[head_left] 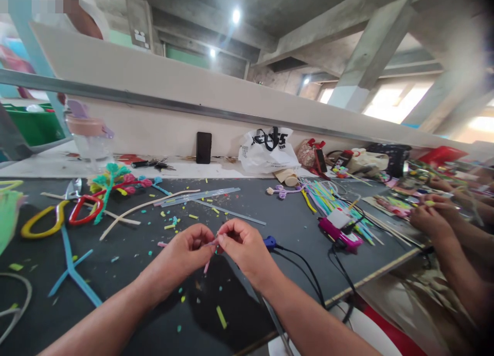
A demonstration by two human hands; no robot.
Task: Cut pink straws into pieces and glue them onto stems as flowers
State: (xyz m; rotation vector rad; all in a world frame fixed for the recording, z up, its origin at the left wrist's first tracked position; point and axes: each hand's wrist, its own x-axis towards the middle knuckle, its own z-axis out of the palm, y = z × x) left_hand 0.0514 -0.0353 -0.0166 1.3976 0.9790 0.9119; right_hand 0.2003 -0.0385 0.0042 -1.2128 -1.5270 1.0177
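Note:
My left hand (pixel 189 253) and my right hand (pixel 243 248) meet over the dark table (pixel 127 304), fingertips pinched together on a thin pink strip (pixel 211 243) whose end hangs down below my left hand. Something small and red shows between the fingers. Just right of my right hand lies a blue plug (pixel 270 241) with black cables. Small coloured offcuts are scattered round both hands.
Scissors with yellow and red handles (pixel 62 214), a colourful craft flower (pixel 116 181) and long strips lie at left. A bundle of coloured strips (pixel 332 199), a pink tool (pixel 339 232), a phone (pixel 203 147) and a white bag (pixel 268 150) sit beyond. Another person's hands (pixel 428 217) work at right.

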